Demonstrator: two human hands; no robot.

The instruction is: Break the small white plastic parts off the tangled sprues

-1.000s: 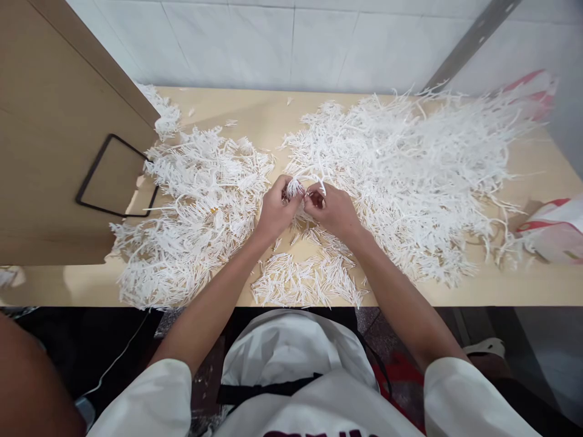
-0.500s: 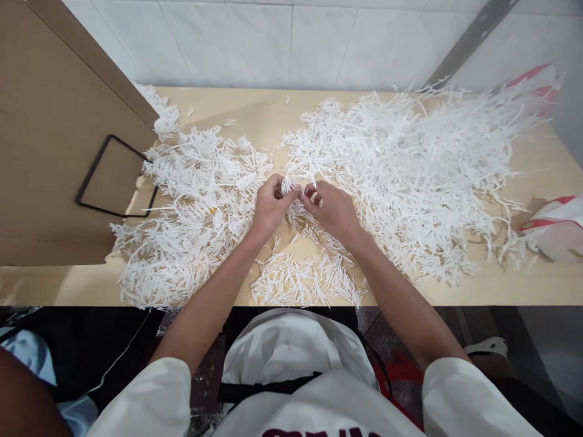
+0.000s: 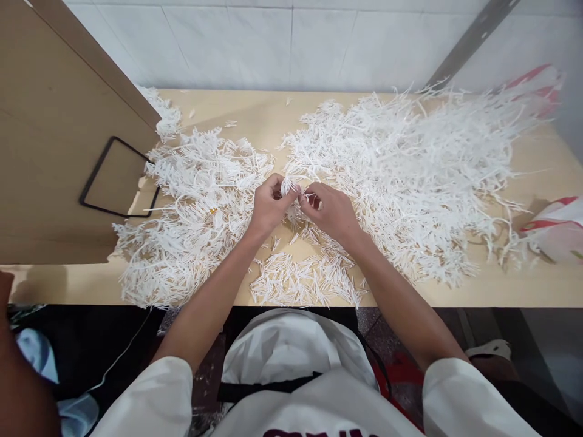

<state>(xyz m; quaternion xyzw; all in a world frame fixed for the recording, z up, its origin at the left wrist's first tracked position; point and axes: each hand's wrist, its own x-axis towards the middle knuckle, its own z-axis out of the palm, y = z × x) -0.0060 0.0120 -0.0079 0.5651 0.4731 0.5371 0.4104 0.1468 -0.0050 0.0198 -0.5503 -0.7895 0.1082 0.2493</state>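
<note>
Between my hands is a small white branching plastic sprig (image 3: 288, 184), its prongs fanned out above my left fingers. My left hand (image 3: 272, 203) pinches it by its narrow end between thumb and forefinger. Right beside it, my right hand (image 3: 328, 206) has thumb and forefinger pressed together at the sprig's end; whatever lies in that pinch is too small to make out. A heap of white sprigs (image 3: 195, 206) lies left of my hands. Another, larger heap of longer white branched strands (image 3: 410, 158) spreads to the right. Short loose white pieces (image 3: 305, 279) lie in front of me.
A tall cardboard panel (image 3: 59, 139) stands at the left with a black rectangular wire frame (image 3: 119, 209) by it. White-and-red plastic bags (image 3: 558, 227) rest at the right. A tiled wall (image 3: 259, 45) backs the table (image 3: 255, 112). Another person's arm (image 3: 22, 370) shows at lower left.
My right fingers have shifted slightly and closed in; the strand near them now lies lower. My left hand keeps its pinch. The other person's arm has risen at the left edge.
</note>
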